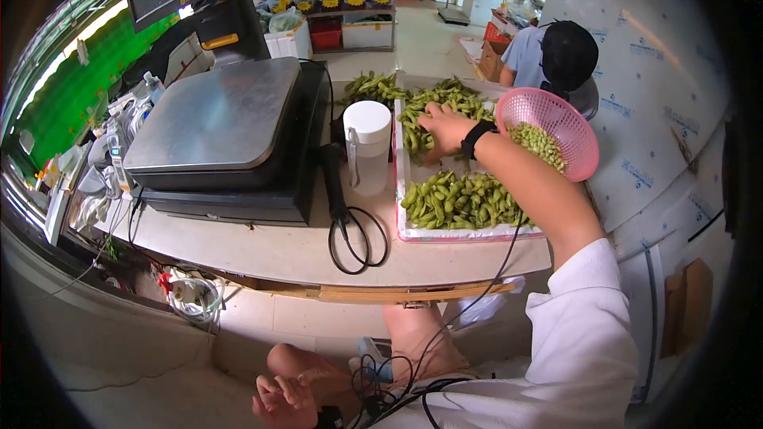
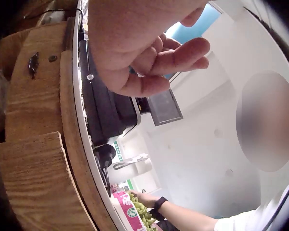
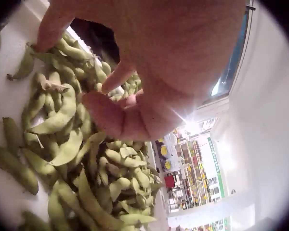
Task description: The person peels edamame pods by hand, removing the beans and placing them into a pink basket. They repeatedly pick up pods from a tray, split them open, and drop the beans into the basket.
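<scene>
Green pods [image 1: 461, 200] lie in two heaps in a white foam tray [image 1: 420, 172]. Over the rear heap, my right hand [image 1: 447, 132] reaches down with its fingers spread and bent among the pods. The right wrist view has this hand [image 3: 154, 72] above pods [image 3: 62, 113], fingertips at them, no pod clearly gripped. A pink colander [image 1: 586, 137] holding shelled beans [image 1: 537, 143] rests at the tray's right side. My left hand [image 1: 284, 403] is low by my lap, its fingers [image 2: 183, 55] loosely curled around nothing in the left wrist view.
A scale [image 1: 214, 115] stands at the left of the table, with a lidded bottle [image 1: 368, 147] and a black handheld scanner [image 1: 334, 183] beside the tray. More pods [image 1: 373, 89] lie behind the bottle. A person in a black cap [image 1: 569, 56] is beyond the colander. Cables hang near my lap.
</scene>
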Tool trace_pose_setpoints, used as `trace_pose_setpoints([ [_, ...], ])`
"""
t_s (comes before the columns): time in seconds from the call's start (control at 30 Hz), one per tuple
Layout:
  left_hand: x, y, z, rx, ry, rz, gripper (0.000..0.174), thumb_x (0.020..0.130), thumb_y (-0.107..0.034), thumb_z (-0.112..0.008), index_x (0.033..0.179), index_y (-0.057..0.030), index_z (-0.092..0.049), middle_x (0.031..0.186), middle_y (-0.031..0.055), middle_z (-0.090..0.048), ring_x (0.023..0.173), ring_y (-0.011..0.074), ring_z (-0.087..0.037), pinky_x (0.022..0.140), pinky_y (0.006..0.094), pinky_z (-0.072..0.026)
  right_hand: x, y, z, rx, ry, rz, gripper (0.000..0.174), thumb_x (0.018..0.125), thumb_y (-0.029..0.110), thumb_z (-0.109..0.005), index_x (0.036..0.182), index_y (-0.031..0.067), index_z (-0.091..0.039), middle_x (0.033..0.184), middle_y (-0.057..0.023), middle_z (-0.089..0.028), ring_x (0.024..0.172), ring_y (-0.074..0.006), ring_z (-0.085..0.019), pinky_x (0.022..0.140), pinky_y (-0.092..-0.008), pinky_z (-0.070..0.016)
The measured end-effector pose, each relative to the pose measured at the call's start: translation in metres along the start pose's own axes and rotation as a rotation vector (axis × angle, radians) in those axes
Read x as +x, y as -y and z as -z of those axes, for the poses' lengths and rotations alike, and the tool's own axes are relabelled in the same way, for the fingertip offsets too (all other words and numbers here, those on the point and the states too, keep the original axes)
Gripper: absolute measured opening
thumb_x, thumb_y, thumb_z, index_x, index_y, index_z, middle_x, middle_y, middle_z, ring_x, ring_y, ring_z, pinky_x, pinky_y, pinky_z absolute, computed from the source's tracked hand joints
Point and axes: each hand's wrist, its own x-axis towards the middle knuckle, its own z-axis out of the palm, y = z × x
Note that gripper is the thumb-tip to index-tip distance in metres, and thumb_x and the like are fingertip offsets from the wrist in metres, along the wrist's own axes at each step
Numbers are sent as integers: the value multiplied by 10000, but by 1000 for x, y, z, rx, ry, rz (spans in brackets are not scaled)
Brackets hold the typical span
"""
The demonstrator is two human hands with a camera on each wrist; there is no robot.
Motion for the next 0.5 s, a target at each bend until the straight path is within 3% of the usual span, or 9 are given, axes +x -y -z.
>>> trace_pose_setpoints([
  [0.13, -2, -1, -3, 2, 14, 33, 309, 920, -340, -418, 944, -55, -536, 721, 93, -511, 651, 188, -480, 878, 467, -373, 3, 0, 1, -58, 1, 17, 705, 582, 384, -797, 1101, 25, -484, 1133, -181, -432, 1033, -388, -431, 872, -434, -413],
  [0.3, -6, -3, -1, 23, -23, -2, 308, 916, -340, -424, 955, -58, -542, 728, 87, -517, 646, 180, -489, 856, 459, -376, 9, -8, -4, -190, -69, 68, 554, 604, 294, -770, 1050, 65, -533, 1044, -145, -509, 982, -355, -518, 800, -441, -463],
  [0.5, -8, -4, -1, 28, -34, -15, 316, 918, -338, -424, 965, -51, -546, 727, 85, -517, 623, 170, -487, 852, 447, -377, 17, -14, -11, -287, -100, 51, 536, 600, 266, -776, 1065, 103, -566, 1049, -139, -528, 915, -345, -586, 743, -433, -504],
])
